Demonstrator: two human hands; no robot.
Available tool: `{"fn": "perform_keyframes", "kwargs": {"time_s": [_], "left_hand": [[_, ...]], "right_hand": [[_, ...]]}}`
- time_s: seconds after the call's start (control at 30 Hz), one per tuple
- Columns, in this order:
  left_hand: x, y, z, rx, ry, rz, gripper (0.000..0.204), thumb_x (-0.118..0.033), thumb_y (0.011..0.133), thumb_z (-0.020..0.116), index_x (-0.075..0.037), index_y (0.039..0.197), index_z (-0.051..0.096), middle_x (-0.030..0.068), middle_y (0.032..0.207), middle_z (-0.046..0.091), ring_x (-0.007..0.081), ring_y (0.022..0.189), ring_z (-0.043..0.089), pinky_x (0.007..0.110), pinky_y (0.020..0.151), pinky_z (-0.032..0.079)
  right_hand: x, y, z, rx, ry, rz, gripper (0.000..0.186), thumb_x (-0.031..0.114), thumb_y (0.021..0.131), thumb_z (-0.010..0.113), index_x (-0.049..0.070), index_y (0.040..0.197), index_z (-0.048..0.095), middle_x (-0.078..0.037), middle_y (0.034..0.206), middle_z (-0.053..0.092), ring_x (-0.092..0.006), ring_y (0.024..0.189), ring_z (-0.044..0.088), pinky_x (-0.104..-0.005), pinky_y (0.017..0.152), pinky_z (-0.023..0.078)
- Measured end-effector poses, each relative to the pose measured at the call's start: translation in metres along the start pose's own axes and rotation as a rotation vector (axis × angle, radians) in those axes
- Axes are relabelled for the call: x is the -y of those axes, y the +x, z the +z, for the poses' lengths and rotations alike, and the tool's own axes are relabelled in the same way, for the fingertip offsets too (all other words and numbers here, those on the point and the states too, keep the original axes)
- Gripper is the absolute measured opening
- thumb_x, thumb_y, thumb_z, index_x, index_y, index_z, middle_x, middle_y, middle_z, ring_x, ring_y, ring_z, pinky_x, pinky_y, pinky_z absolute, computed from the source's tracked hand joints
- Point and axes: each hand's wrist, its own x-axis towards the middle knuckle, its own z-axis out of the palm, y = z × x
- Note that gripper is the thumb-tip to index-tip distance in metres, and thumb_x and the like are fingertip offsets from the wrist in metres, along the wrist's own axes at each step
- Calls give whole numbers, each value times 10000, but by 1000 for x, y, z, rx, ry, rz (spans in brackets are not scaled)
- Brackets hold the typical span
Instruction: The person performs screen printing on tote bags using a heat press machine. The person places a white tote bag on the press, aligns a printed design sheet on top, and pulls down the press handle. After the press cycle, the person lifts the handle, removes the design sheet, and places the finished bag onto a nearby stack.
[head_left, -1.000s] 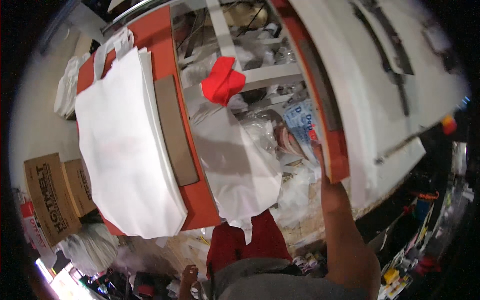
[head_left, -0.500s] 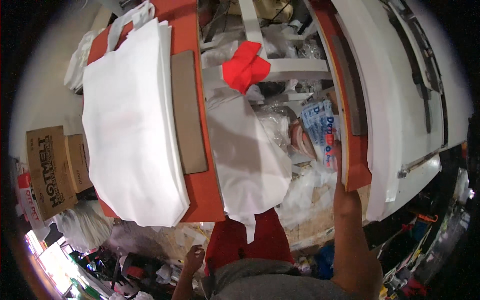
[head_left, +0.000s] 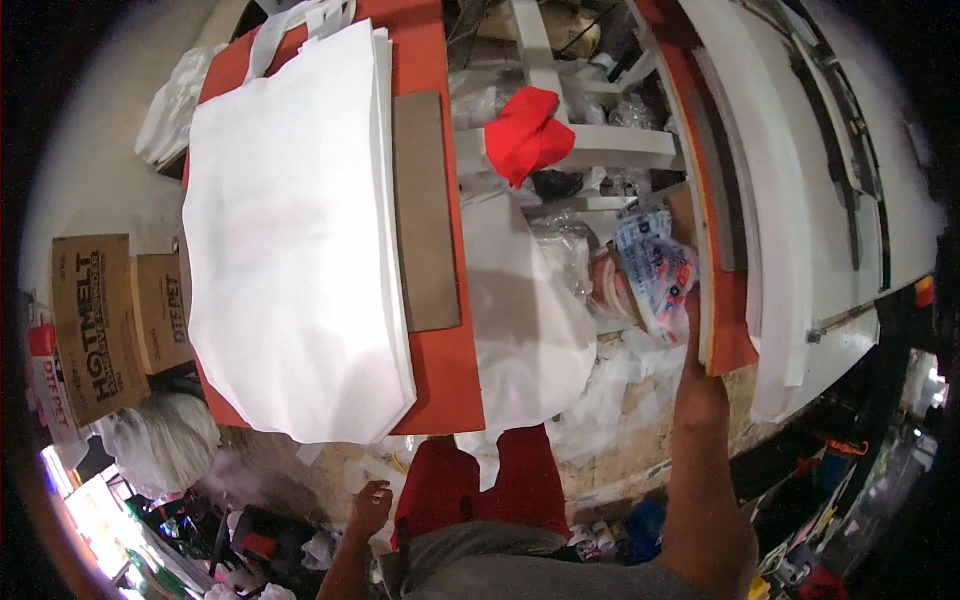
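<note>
My right arm reaches down past the edge of the right red board, so my right hand (head_left: pixel 693 325) is mostly hidden there. It is beside a crumpled, printed plastic bag (head_left: pixel 660 275) in the gap between the boards, and its fingers do not show. Low in the view, my left hand (head_left: pixel 372 507) hangs near my thigh, its fingers loosely bent and apart with nothing in them. A stack of white fabric bags (head_left: pixel 290 240) with handles lies on the left red board (head_left: pixel 445 390), next to a grey-brown strip (head_left: pixel 427 210). White fabric (head_left: pixel 530 330) hangs in the gap.
Red cloth (head_left: pixel 528 137) lies over a white frame bar (head_left: pixel 630 145) in the gap. The right red board (head_left: pixel 733 335) carries more white sheets (head_left: pixel 775 340). Cardboard boxes (head_left: pixel 95 325) stand at the far left. Clear plastic wrapping (head_left: pixel 562 255) lies below the frame.
The boards, bags and red cloth have shifted right in the view. The printed plastic bag beside my right hand looks more crumpled. My left hand is slightly further left.
</note>
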Motion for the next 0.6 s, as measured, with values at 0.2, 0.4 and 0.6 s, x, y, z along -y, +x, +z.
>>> {"fn": "perform_keyframes", "kwargs": {"time_s": [0.2, 0.4, 0.6], "left_hand": [[-15, 2, -14, 2, 45, -136, 286, -195, 922, 610, -16, 1141, 648, 162, 1019, 717, 284, 886, 711, 392, 775, 576], [-11, 3, -4, 57, 90, 18, 279, -195, 920, 610, -52, 1155, 661, 164, 1056, 709, 276, 947, 700, 383, 845, 555], [-166, 2, -1, 388, 58, 463, 475, -333, 897, 684, -84, 1293, 603, 181, 1313, 585, 351, 1211, 575, 425, 1038, 465]], "right_hand": [[-7, 8, 4, 7, -27, -2, 303, 214, 966, 556, 1, 1172, 618, -236, 1055, 664, -402, 1046, 639, -456, 944, 506], [-5, -10, -22, -145, -107, -193, 303, 204, 969, 556, -2, 1184, 610, -243, 1038, 664, -414, 1038, 641, -454, 935, 513], [96, -208, -168, 349, 173, -609, 215, 114, 944, 566, -2, 1109, 639, -230, 1005, 658, -390, 933, 658, -447, 802, 553]]}}
